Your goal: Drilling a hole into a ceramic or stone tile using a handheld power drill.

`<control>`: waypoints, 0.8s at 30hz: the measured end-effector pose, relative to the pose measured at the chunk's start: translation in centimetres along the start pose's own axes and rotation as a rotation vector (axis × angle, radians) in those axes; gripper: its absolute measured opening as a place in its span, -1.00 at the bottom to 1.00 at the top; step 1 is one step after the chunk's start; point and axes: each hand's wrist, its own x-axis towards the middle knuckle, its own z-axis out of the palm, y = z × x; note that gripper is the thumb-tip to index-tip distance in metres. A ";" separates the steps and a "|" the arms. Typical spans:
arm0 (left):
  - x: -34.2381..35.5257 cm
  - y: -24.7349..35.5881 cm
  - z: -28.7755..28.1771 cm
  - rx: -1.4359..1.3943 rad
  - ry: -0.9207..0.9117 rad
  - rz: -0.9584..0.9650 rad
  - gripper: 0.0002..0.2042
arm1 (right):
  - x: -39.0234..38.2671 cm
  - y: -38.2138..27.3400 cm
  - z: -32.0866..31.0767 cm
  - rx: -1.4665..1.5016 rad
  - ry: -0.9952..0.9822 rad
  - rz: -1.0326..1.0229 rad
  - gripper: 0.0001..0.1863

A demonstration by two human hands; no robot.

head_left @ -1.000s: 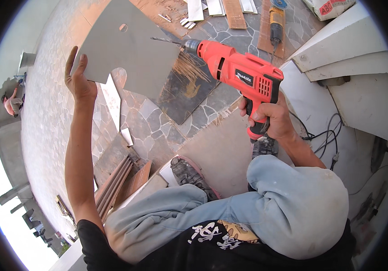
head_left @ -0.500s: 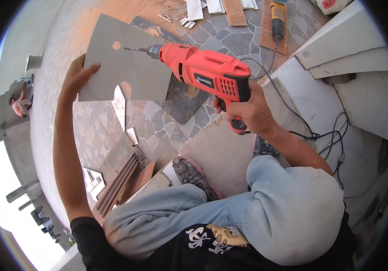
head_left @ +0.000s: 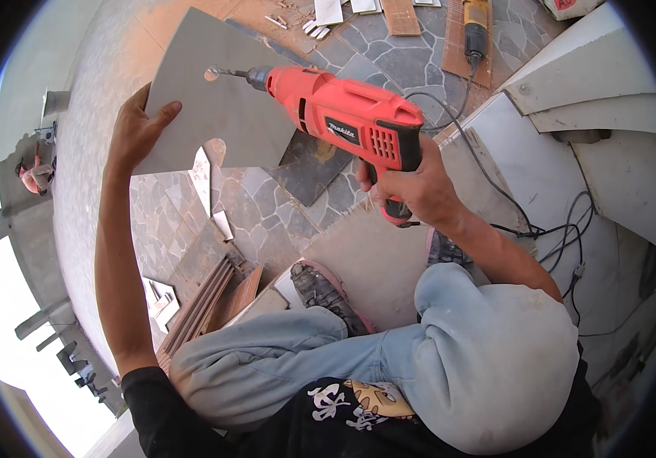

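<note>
My left hand (head_left: 138,130) grips the left edge of a grey tile (head_left: 228,114), thumb on its face and fingers hidden behind. The tile is held up and tilted; it has a round hole near its upper middle and a rounded notch in its lower edge. My right hand (head_left: 415,183) is wrapped round the handle of a red power drill (head_left: 347,114). The drill points left, and its bit (head_left: 228,72) reaches to the round hole. Whether the tip is inside the hole or just in front of it, I cannot tell.
A yellow and black power tool (head_left: 477,34) lies on a brown board at the far right. Black cables (head_left: 564,229) coil beside stacked large tiles (head_left: 595,84) on the right. Brown strips (head_left: 202,305) and white offcuts lie at lower left. Another person (head_left: 35,175) is far left.
The drill's bit has shifted left and slightly up, from right of the round hole to the hole itself. The tile has moved a little up and right with my left hand.
</note>
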 end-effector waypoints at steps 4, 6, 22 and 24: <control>0.1 0.1 0.1 0.014 0.006 -0.063 -0.44 | -0.6 -0.2 -0.3 0.029 0.045 0.092 -0.60; 0.2 -0.1 0.1 0.027 -0.004 -0.011 -0.43 | -0.5 0.0 -0.1 0.029 0.043 0.101 -0.60; -0.6 1.8 0.2 0.038 -0.007 0.000 -0.45 | -1.3 -0.9 -0.4 0.096 0.026 0.176 -0.81; -0.6 1.8 0.2 0.032 -0.008 -0.006 -0.46 | -1.3 -0.9 -0.2 0.066 0.021 0.156 -0.81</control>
